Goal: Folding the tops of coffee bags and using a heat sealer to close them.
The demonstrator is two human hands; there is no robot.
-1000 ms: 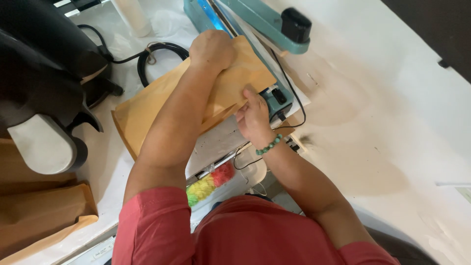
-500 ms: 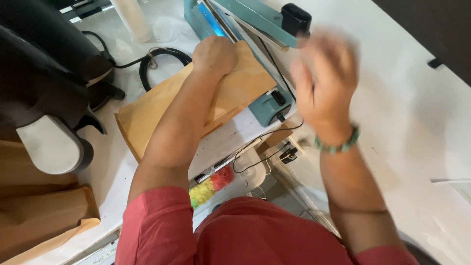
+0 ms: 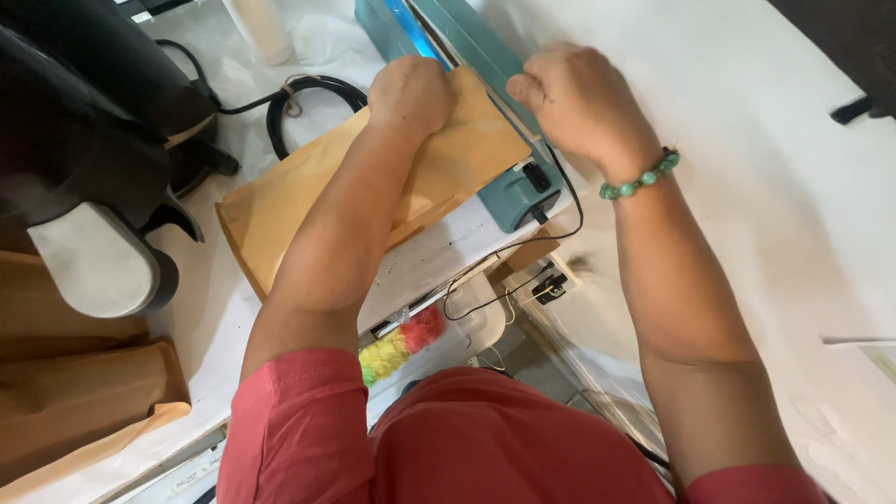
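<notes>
Seen from the head camera, looking straight down over a red shirt, two bare forearms reach out across a white table (image 3: pixel 775 159). On it lies a flat brown paper bag (image 3: pixel 308 191), its far end tucked into a teal heat sealer (image 3: pixel 509 182) that runs away from the viewer. The left hand (image 3: pixel 411 93) is curled into a loose fist and presses on the bag's far end, right beside the sealer's edge; its fingers are folded under, so whether they pinch the paper cannot be told. The right hand (image 3: pixel 569 103), wearing a green bead bracelet (image 3: pixel 639 175) at the wrist, is closed down on top of the sealer's long arm. Half a second ago this hand was a blur in the air above the machine, and a second ago it was down by the sealer's near end; now it has landed on the arm, which looks lowered onto the paper. By that, the sealing press seems to be starting. Left of the bag stand a black appliance (image 3: pixel 84 140), a coiled black cable (image 3: pixel 313 98) and more brown bags (image 3: pixel 79 401).
</notes>
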